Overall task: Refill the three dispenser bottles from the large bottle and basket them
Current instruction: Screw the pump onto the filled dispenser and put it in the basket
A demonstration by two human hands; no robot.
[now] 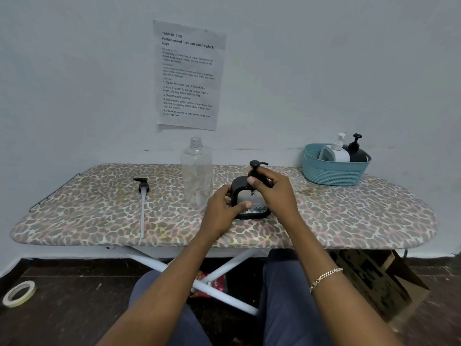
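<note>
On the board (349, 216), left hand (222, 211) grips the black dispenser (239, 187), right hand (274, 193) pinches its pump (257, 164)

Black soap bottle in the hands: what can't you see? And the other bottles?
Head view: pump neck of the black dispenser, covered by the right hand; screwed tight or not, unclear.
Its left side, hidden by the left hand.
White bottle and black bottle, lower halves behind the basket wall.
Large clear bottle: liquid level too faint.

"TASK ID 3797" on wall sheet (188, 75)
</note>
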